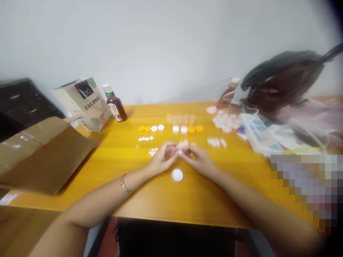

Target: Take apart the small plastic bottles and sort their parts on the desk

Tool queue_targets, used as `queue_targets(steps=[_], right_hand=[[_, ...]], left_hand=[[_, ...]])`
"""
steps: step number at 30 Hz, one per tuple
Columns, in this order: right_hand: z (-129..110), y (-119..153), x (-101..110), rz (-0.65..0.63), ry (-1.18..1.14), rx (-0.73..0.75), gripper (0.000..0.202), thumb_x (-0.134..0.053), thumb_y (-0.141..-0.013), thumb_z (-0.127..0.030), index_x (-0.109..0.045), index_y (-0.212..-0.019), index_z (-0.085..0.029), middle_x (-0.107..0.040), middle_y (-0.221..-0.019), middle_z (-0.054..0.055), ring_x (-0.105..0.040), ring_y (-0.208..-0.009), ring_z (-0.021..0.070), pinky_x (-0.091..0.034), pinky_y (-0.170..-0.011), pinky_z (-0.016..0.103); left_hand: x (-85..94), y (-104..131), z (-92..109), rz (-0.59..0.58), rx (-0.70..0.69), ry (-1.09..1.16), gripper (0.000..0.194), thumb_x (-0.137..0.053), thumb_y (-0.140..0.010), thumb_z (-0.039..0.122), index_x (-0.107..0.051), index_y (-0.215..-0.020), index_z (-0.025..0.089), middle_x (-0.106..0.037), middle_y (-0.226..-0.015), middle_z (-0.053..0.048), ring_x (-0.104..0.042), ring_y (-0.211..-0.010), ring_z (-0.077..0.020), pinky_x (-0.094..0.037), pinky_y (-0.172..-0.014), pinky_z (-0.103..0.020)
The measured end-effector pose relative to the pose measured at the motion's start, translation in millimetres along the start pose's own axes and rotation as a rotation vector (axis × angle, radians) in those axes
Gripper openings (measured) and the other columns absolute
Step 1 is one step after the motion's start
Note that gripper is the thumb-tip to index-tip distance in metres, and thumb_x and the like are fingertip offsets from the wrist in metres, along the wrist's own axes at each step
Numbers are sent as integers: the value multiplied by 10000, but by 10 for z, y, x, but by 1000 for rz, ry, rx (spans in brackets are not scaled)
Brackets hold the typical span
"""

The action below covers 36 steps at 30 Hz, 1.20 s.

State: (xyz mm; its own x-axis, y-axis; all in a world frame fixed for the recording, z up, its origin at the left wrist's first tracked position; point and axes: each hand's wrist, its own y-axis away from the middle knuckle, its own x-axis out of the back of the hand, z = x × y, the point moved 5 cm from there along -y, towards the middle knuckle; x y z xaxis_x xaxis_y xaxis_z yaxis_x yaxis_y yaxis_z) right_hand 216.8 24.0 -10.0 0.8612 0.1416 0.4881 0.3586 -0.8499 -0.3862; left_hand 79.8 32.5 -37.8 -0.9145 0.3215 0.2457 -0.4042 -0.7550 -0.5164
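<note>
- In the head view, your left hand and right hand meet over the bench, fingers curled nearly closed, tips pinching a small whitish piece between them.
- You hold that piece just beyond the white disc, which lies flat.
- Its direction and long axis are too blurred to tell; it looks pale and slightly shiny.
- Your bench is yellow-orange wood, with yellow and white rings in a row beyond your hands.
- A pale wall rises behind; a dark bottle stands left.
</note>
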Motion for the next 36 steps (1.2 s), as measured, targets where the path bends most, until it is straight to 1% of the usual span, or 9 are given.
queue_targets(steps=[4,7,10,16,22,24,27,31,36], right_hand=[[-6,10,22,63,-46,-58,171,-528,-792,-365,-578,-779,-202,-632,-746,22,-563,-643,136,-460,-606,261],[-11,18,17,84,-81,-73,170,-545,-778,-371,-560,-755,-203,-622,-732,20,-558,-638,136,-463,-601,266],[-1,23,-8,70,-97,-59,167,-568,-760,-373,-561,-764,-206,-609,-719,16,-546,-626,134,-466,-600,273],[-7,28,-59,-11,-144,-16,160,-615,-736,-335,-542,-794,-205,-572,-705,-1,-524,-617,122,-464,-619,275],[7,34,-79,-41,-213,-20,210,-633,-729,-334,-503,-835,-207,-559,-736,-8,-525,-633,116,-454,-617,256],[21,31,-69,-34,-205,-46,213,-610,-747,-349,-492,-853,-207,-555,-742,-7,-528,-642,116,-447,-612,249],[20,19,-41,-34,-137,-80,185,-508,-813,-385,-490,-791,-202,-548,-712,-5,-516,-642,119,-425,-599,238],[-22,14,-41,-96,-12,-69,279,-403,-855,-420,-476,-700,-200,-496,-624,-20,-458,-575,113,-381,-555,231],[-46,39,-71,-134,85,-41,330,-290,-896,-372,-414,-638,-207,-454,-581,-22,-442,-563,123,-362,-562,246]], left_hand=[[74,-19,-48,105,115,-95,247,-553,-809,279,-447,-999,161,-577,-873,-50,-573,-780,-117,-472,-727,-247],[78,-32,-53,41,187,-271,189,-502,-832,338,-533,-830,151,-569,-746,-12,-534,-687,-108,-447,-651,-225],[47,-39,0,-35,147,-355,232,-430,-867,319,-560,-775,150,-569,-720,-11,-515,-675,-115,-430,-657,-236],[18,-38,46,-81,101,-333,209,-386,-881,266,-560,-841,157,-580,-790,-29,-527,-742,-134,-427,-706,-252],[31,-40,30,-79,133,-343,232,-390,-869,272,-547,-748,152,-544,-695,0,-498,-651,-111,-399,-621,-216],[40,-41,20,-68,155,-334,239,-390,-866,276,-537,-727,149,-531,-665,7,-488,-633,-108,-395,-604,-211],[41,-39,10,-64,181,-314,246,-379,-868,275,-524,-715,147,-525,-648,13,-483,-623,-103,-396,-600,-208],[5,-29,32,-88,142,-356,245,-397,-860,269,-520,-688,148,-511,-636,14,-465,-606,-99,-380,-588,-208],[-32,-21,51,-114,136,-309,252,-391,-860,259,-486,-656,148,-465,-624,20,-439,-604,-97,-365,-588,-209]])
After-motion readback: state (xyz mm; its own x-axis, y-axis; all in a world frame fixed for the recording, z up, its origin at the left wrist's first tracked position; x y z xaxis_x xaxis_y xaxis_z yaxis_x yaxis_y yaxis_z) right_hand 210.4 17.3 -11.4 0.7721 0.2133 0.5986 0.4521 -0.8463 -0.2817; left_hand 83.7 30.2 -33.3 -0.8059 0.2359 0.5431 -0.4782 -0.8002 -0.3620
